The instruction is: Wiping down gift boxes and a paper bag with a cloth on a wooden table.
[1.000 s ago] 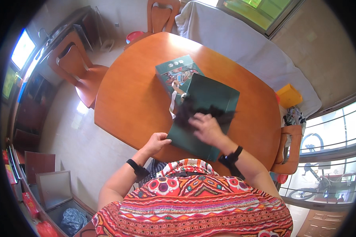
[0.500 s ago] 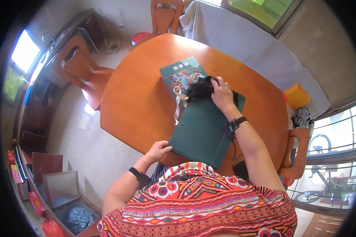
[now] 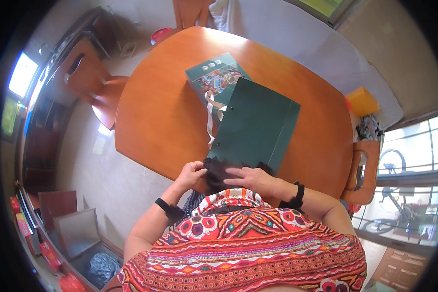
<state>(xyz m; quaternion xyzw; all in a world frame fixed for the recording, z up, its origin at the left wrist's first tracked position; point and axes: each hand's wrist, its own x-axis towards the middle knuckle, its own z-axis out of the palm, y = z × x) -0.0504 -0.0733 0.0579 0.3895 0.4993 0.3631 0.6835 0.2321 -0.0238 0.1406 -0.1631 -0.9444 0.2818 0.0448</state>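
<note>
Your bag (image 3: 255,121) is showing a flat, smooth, dark green face, with two small holes lining its left side and a crease running down its right. It is lying by the near edge of the tabletop (image 3: 155,107), its long axis pointing toward the far edge, leaning right. A dark bundle (image 3: 214,179) is covering its near end. Your right hand (image 3: 259,181) is resting its outstretched fingers on the bundle; whether your left hand (image 3: 191,176) is grasping anything, I cannot tell.

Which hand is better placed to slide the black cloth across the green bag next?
Probably the right hand: its extended fingers lie over the black cloth at the near end of the green bag. The left hand is off to the side, by the bag's near left corner.
</note>
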